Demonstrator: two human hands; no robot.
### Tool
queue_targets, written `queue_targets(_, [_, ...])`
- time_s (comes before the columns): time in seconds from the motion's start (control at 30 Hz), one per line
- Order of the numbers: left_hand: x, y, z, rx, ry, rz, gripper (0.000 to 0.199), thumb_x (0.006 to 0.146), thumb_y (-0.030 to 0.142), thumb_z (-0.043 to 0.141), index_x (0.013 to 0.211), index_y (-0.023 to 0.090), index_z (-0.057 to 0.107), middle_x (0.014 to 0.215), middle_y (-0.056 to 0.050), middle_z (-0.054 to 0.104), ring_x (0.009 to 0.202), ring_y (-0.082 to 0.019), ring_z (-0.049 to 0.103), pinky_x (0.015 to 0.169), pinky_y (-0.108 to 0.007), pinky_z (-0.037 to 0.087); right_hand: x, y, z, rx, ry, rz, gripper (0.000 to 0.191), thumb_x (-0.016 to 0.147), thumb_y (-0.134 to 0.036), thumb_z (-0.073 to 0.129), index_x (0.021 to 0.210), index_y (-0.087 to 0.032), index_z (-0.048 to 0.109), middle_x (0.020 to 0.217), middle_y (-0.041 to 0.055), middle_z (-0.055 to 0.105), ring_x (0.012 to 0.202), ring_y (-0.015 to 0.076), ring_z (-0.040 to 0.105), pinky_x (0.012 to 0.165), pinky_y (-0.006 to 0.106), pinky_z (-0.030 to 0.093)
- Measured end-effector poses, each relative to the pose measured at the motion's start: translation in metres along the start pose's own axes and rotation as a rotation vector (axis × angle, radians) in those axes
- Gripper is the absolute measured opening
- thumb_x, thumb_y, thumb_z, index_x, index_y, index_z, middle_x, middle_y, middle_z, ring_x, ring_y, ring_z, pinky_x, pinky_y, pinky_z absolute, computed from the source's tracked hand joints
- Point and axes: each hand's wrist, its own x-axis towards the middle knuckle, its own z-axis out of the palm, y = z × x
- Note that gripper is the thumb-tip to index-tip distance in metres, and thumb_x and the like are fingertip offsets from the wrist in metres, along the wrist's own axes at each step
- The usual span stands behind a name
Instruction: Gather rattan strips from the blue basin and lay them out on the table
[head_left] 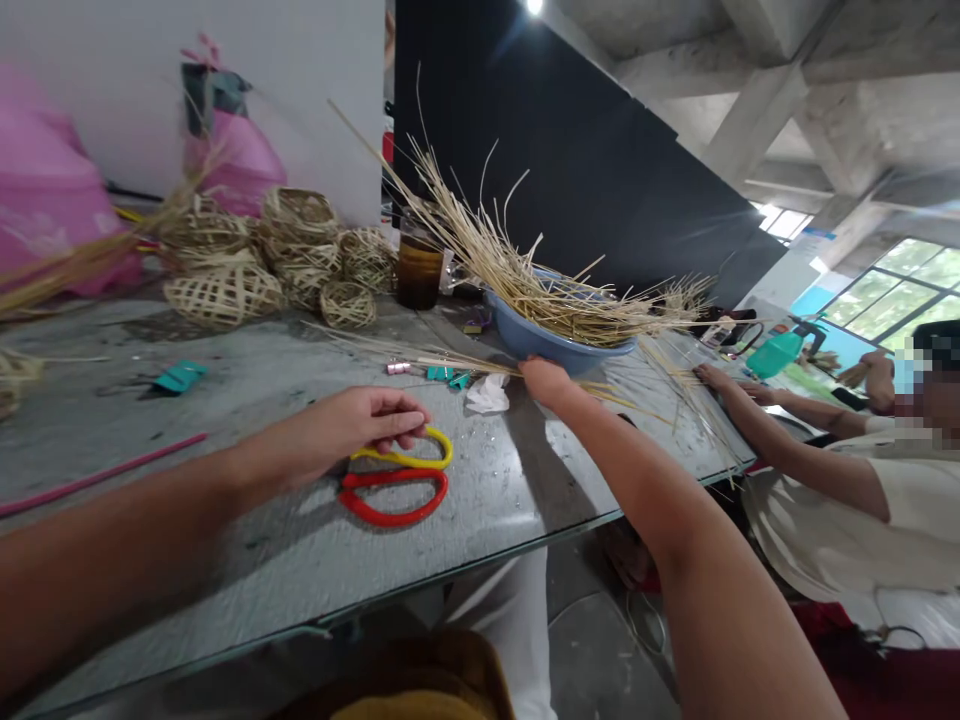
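Observation:
My left hand (382, 418) is over the yellow handle of the scissors (397, 498), its fingers curled together; whether they grip anything is hidden. The scissors have one yellow and one red handle and lie on the grey table (285, 580). My right hand (546, 382) is closed around thin bamboo strips (480, 364) in front of the blue basin (525, 335). A pile of long pale strips (555, 300) fills the basin and sticks out to the upper left. Just left of my right hand is a crumpled white tissue (487, 394).
Several woven bamboo balls (225, 290) sit at the back left beside a dark drink cup (418, 268) and pink spray bottles (240, 160). Teal clips (180, 377) and a pink stick (105, 474) lie on the table. Another person's arms (795, 440) reach in from the right.

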Motion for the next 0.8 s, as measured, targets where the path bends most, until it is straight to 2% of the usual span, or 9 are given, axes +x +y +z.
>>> queue_targets(0.1, [0.005, -0.004, 0.001, -0.010, 0.005, 0.007, 0.043, 0.066, 0.060, 0.092, 0.078, 0.021, 0.079, 0.078, -0.008, 0.072, 0.070, -0.019, 0.060, 0.059, -0.027, 0.052, 0.000, -0.003, 0.006, -0.009, -0.016, 0.013, 0.036, 0.101, -0.006, 0.051, 0.128, -0.010, 0.075, 0.136, 0.0244, 0.073, 0.125, 0.0276, 0.074, 0.106, 0.032, 0.057])
queue_targets(0.23, [0.010, -0.008, 0.003, 0.009, -0.006, 0.051, 0.042, 0.068, 0.058, 0.092, 0.081, 0.020, 0.079, 0.083, -0.009, 0.074, 0.070, -0.018, 0.061, 0.061, -0.028, 0.053, 0.002, -0.006, 0.005, 0.003, -0.005, 0.040, 0.033, 0.101, -0.015, 0.059, 0.130, -0.009, 0.073, 0.138, 0.0258, 0.072, 0.123, 0.0307, 0.074, 0.103, 0.036, 0.058])
queue_targets(0.4, [0.008, -0.007, 0.002, 0.025, -0.007, 0.048, 0.044, 0.067, 0.060, 0.091, 0.079, 0.020, 0.079, 0.081, -0.009, 0.073, 0.066, -0.017, 0.057, 0.056, -0.027, 0.050, -0.002, 0.001, -0.011, 0.054, 0.059, 0.058, 0.036, 0.102, -0.024, 0.059, 0.135, -0.013, 0.068, 0.130, 0.0210, 0.076, 0.119, 0.0304, 0.074, 0.097, 0.035, 0.057])
queue_targets(0.47, [0.007, -0.006, 0.001, 0.013, -0.004, 0.052, 0.045, 0.065, 0.062, 0.092, 0.076, 0.020, 0.078, 0.079, -0.009, 0.072, 0.065, -0.018, 0.057, 0.055, -0.028, 0.050, -0.004, 0.007, -0.022, 0.112, 0.117, 0.034, 0.032, 0.100, -0.023, 0.060, 0.130, -0.015, 0.069, 0.122, 0.0179, 0.078, 0.112, 0.0292, 0.074, 0.092, 0.034, 0.055])
queue_targets(0.6, [0.009, -0.005, 0.001, -0.007, -0.004, 0.057, 0.046, 0.062, 0.063, 0.093, 0.073, 0.021, 0.077, 0.077, -0.010, 0.071, 0.067, -0.021, 0.058, 0.057, -0.032, 0.053, -0.012, 0.017, -0.049, 0.404, 0.200, -0.077, 0.021, 0.089, -0.013, 0.063, 0.106, -0.015, 0.074, 0.098, 0.0084, 0.078, 0.089, 0.0209, 0.068, 0.080, 0.029, 0.050])
queue_targets(0.7, [0.010, -0.006, 0.001, -0.019, -0.014, 0.040, 0.046, 0.062, 0.063, 0.093, 0.075, 0.022, 0.077, 0.077, -0.009, 0.070, 0.070, -0.022, 0.059, 0.061, -0.033, 0.054, -0.023, 0.022, -0.068, 0.754, 0.117, -0.091, 0.018, 0.087, -0.012, 0.059, 0.098, -0.015, 0.073, 0.085, 0.0027, 0.073, 0.066, 0.0131, 0.057, 0.062, 0.025, 0.045])
queue_targets(0.8, [0.009, -0.007, 0.001, -0.018, -0.015, 0.029, 0.041, 0.065, 0.060, 0.092, 0.077, 0.023, 0.078, 0.080, -0.008, 0.070, 0.072, -0.020, 0.059, 0.063, -0.031, 0.051, -0.035, 0.022, -0.081, 1.068, 0.086, -0.071, 0.013, 0.090, -0.011, 0.057, 0.095, -0.016, 0.069, 0.081, 0.0001, 0.070, 0.053, 0.0078, 0.043, 0.046, 0.020, 0.031])
